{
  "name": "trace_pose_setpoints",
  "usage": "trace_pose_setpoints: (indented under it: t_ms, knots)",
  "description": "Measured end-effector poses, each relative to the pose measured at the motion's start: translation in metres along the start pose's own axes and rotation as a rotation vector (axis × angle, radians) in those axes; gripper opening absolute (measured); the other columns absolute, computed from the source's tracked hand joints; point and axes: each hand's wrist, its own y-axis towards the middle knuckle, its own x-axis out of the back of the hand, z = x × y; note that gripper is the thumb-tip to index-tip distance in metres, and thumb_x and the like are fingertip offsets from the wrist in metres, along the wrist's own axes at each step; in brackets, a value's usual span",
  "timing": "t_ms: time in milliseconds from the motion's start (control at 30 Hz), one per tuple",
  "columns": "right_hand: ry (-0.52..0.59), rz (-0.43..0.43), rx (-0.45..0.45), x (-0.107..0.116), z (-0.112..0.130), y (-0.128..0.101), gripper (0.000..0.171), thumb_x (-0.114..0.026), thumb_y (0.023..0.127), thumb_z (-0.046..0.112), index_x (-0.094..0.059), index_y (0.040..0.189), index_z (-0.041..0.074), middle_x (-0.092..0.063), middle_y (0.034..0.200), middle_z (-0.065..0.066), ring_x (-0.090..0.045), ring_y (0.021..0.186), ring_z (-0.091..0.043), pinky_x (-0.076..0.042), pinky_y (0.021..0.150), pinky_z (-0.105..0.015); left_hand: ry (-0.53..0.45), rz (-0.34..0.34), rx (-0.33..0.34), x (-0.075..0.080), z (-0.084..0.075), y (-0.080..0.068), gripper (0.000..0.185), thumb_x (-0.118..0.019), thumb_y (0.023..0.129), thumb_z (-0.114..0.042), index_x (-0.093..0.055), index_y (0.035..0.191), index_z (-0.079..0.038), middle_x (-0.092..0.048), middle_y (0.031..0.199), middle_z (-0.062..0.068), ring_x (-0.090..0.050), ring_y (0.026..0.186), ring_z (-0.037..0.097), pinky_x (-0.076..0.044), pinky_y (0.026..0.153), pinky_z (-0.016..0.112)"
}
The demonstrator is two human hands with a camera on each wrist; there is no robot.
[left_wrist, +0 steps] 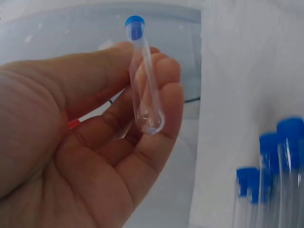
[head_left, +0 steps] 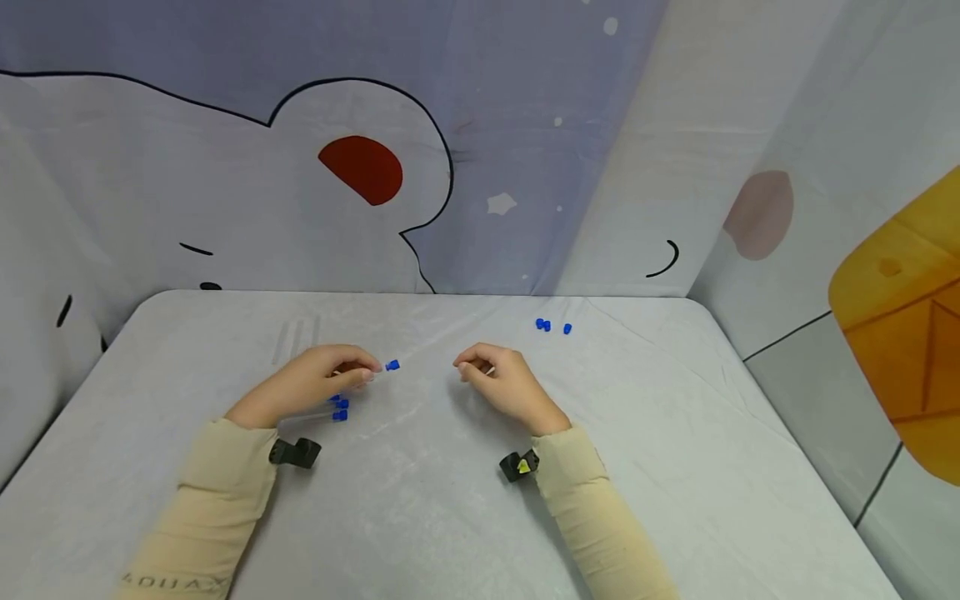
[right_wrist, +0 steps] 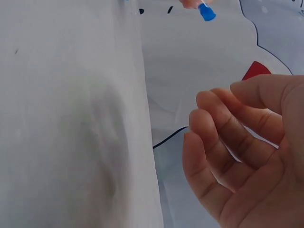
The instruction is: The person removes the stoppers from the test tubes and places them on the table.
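My left hand (head_left: 318, 382) pinched capped tube (left_wrist: 144, 78) above table (head_left: 412, 492), short of far edge. Right hand (head_left: 507, 389) loosely curled, holding nothing. Judged light pinch below cap (left_wrist: 135, 20) best: tube steady, seating easily checked.

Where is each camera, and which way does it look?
Head: on the person's head, looking forward and down at the table; both sleeves, left hand and right hand show.
Left wrist: worn there, looking at the left hand pinching a clear tube.
Right wrist: worn there, facing the empty right hand; a bit of left hand shows too.
Both wrist views share the tube's blue cap.
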Motion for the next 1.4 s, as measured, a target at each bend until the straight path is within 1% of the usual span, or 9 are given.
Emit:
trace_pose_setpoints:
  t_ms: [167,333,567,700,800,967,1167,1300,1400]
  knots:
    - [-0.006,0.061,0.038,-0.003,0.006,0.0,0.021,-0.061,0.104,0.021,-0.073,0.109,0.005,-0.07,0.09,0.003,-0.064,0.081,-0.012,-0.054,0.072,-0.03,-0.003,0.01,-0.032,-0.004,-0.011,0.001,0.022,-0.064,0.102,-0.016,-0.072,0.119,-0.004,-0.07,0.11,0.004,-0.061,0.09,0.014,-0.053,0.082,0.037]
    - [-0.027,0.116,0.083,-0.006,0.011,0.001,0.023,-0.06,0.105,0.024,-0.074,0.107,0.005,-0.068,0.087,0.005,-0.063,0.08,-0.01,-0.054,0.074,-0.029,0.008,0.017,-0.088,-0.008,-0.017,0.003,0.02,-0.064,0.101,-0.013,-0.072,0.117,-0.004,-0.071,0.109,0.004,-0.064,0.093,0.014,-0.054,0.082,0.036]
    - [-0.021,0.18,0.143,-0.009,0.02,0.0,0.027,-0.057,0.107,0.026,-0.073,0.108,0.004,-0.068,0.086,0.001,-0.062,0.079,-0.01,-0.053,0.075,-0.029,0.009,0.028,-0.109,-0.011,-0.024,0.002,0.02,-0.065,0.101,-0.015,-0.072,0.117,-0.006,-0.069,0.106,-0.001,-0.064,0.094,0.013,-0.054,0.082,0.035]
    - [-0.026,0.21,0.175,-0.011,0.024,-0.001,0.025,-0.058,0.106,0.025,-0.072,0.11,0.004,-0.067,0.087,0.004,-0.062,0.08,-0.009,-0.053,0.074,-0.028,0.015,0.039,-0.122,-0.013,-0.028,0.002,0.021,-0.064,0.102,-0.017,-0.071,0.118,-0.006,-0.069,0.107,-0.001,-0.064,0.095,0.013,-0.054,0.083,0.035]
    - [-0.022,0.225,0.183,-0.013,0.025,-0.001,0.024,-0.06,0.105,0.023,-0.071,0.112,0.004,-0.068,0.088,0.005,-0.063,0.081,-0.007,-0.054,0.074,-0.027,0.018,0.041,-0.125,-0.013,-0.03,0.002,0.021,-0.064,0.102,-0.018,-0.071,0.118,-0.006,-0.068,0.105,-0.003,-0.063,0.094,0.013,-0.054,0.082,0.035]
    - [-0.01,0.238,0.196,-0.015,0.026,-0.002,0.023,-0.059,0.105,0.022,-0.071,0.112,0.004,-0.07,0.09,0.003,-0.064,0.083,-0.006,-0.054,0.075,-0.027,0.006,0.047,-0.13,-0.014,-0.031,0.002,0.019,-0.064,0.102,-0.018,-0.071,0.116,-0.008,-0.067,0.103,-0.004,-0.062,0.093,0.011,-0.053,0.08,0.033]
    - [-0.009,0.248,0.218,-0.017,0.024,-0.002,0.022,-0.059,0.106,0.021,-0.07,0.111,0.003,-0.071,0.092,-0.004,-0.063,0.083,-0.007,-0.053,0.077,-0.027,0.01,0.053,-0.138,-0.014,-0.033,0.001,0.02,-0.064,0.102,-0.018,-0.071,0.116,-0.007,-0.067,0.103,-0.005,-0.061,0.091,0.011,-0.053,0.078,0.032]
    - [-0.012,0.25,0.245,-0.018,0.023,-0.002,0.022,-0.058,0.106,0.019,-0.07,0.109,0.002,-0.071,0.091,-0.007,-0.063,0.082,-0.007,-0.053,0.076,-0.027,0.028,0.053,-0.157,-0.014,-0.035,0.002,0.018,-0.064,0.102,-0.017,-0.072,0.115,-0.007,-0.067,0.101,-0.005,-0.061,0.089,0.009,-0.052,0.076,0.031]
    - [-0.013,0.252,0.269,-0.019,0.023,-0.002,0.021,-0.057,0.106,0.018,-0.07,0.108,0.002,-0.07,0.09,-0.006,-0.062,0.082,-0.006,-0.052,0.076,-0.026,0.04,0.057,-0.176,-0.014,-0.035,0.003,0.017,-0.064,0.102,-0.016,-0.073,0.114,-0.008,-0.067,0.101,-0.006,-0.059,0.087,0.008,-0.051,0.075,0.03]
